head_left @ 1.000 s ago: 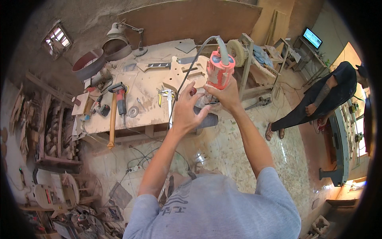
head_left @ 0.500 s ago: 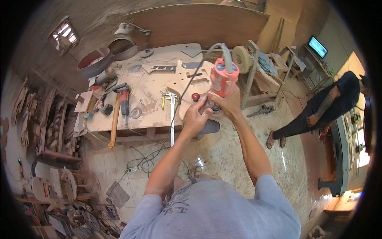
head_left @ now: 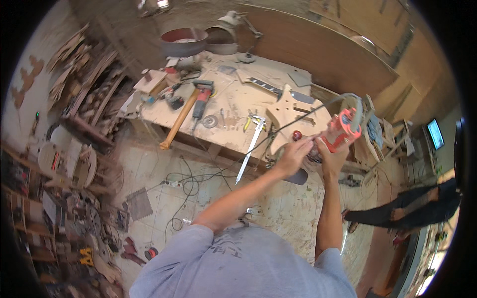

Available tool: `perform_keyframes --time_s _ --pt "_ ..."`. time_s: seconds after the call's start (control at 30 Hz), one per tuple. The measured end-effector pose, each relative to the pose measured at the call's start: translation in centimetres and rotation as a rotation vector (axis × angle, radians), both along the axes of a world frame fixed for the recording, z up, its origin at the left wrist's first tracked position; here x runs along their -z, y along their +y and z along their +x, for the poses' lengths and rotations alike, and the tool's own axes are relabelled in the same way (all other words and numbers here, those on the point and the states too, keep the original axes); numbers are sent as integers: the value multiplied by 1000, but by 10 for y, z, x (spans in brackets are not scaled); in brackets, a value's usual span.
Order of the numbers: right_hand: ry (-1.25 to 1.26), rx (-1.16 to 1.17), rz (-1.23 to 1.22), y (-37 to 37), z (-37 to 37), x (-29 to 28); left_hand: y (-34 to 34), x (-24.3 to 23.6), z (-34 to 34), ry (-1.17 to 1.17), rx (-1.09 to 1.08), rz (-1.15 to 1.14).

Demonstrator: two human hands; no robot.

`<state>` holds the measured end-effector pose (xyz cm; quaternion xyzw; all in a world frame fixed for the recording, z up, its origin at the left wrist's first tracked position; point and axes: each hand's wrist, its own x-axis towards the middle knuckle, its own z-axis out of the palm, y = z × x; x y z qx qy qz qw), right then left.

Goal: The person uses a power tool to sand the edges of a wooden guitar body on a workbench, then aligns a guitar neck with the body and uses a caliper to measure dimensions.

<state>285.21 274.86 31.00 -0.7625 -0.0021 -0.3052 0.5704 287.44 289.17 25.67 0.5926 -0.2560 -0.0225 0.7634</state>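
Observation:
My right hand [head_left: 332,160] is wrapped round the lower body of a red corded handheld power tool, which looks like a router [head_left: 342,133]; it is tilted up above the bench's front right edge. Against the tool's lower end lie the stretched fingers of my left hand [head_left: 294,158]; its underside is hidden. Just beyond my hands a pale wooden guitar body [head_left: 284,110] with cut-out cavities rests on the bench. A small round red knob [head_left: 296,135] shows beside my left fingers. The dark cable [head_left: 298,119] runs from the tool's top across the guitar body.
On the dusty workbench [head_left: 228,94] lie a caliper [head_left: 251,149] jutting over the front edge, yellow-handled pliers [head_left: 247,123], an angle grinder [head_left: 200,105], a long wooden handle [head_left: 179,119] and a guitar neck [head_left: 266,86]. Cables [head_left: 191,181] tangle on the floor. A person [head_left: 402,208] is at the right.
The view has swung, so the bench sits further left and tilted. The tool stays in my right hand, now leaning more to the right. My left fingers have straightened against its lower end.

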Motion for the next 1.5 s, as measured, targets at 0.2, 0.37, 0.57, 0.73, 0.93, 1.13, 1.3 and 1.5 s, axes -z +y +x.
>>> perform_keyframes --time_s 0.2,0.37,0.57,0.73,0.93,1.13,1.3,1.5 --pt "-65 -1 -86 40 -23 -32 -10 -43 -24 202 -303 -199" --pt "-56 -58 -164 92 -46 -53 27 -46 -43 194 -362 -268" --pt "15 -124 -180 157 -37 -53 93 -37 -43 159 -497 -221" --pt "83 -279 -314 214 -30 -53 194 -23 -36 162 -438 -186" --pt "190 -486 -169 276 -23 -55 353 -22 -39 -30 -843 179" --pt "172 -750 -305 328 -3 -77 384 20 -16 10 -469 125" --pt "322 -884 -72 324 38 -67 400 22 -9 26 -572 288" --pt "227 -1060 -203 322 88 -42 398 64 38 -32 -1130 581"
